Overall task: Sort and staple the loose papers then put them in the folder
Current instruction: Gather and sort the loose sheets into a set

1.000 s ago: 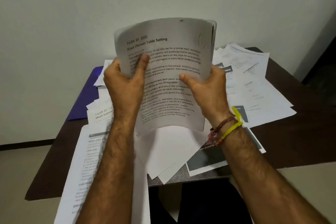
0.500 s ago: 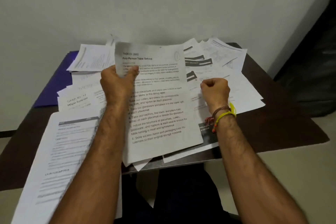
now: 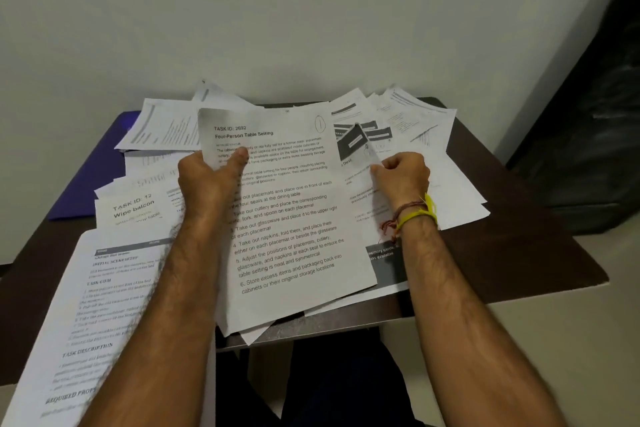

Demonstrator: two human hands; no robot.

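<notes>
Held up off the clutter: the "Four-Person Table Setting" sheet (image 3: 291, 218), pinched at its upper left edge between thumb and curled fingers of the left hand (image 3: 211, 180), probably so the heading can be read and matched to its set. Bottom edge resting on the pile near the front of the table (image 3: 540, 253).

Just right of that sheet, the right hand (image 3: 403, 172), fingers curled, nipping the corner of another page (image 3: 367, 152) from the loose papers (image 3: 415, 135), apparently lifting it for sorting.

Far left, mostly buried under printouts: the purple folder (image 3: 86, 184), only its edge showing. At near left, a long printed sheet (image 3: 104, 305) draped over the table's front edge.

No stapler in sight, possibly hidden under paper. In the way of any filing: overlapping sheets covering the folder and nearly all of the tabletop. Sorting judged barely begun.
</notes>
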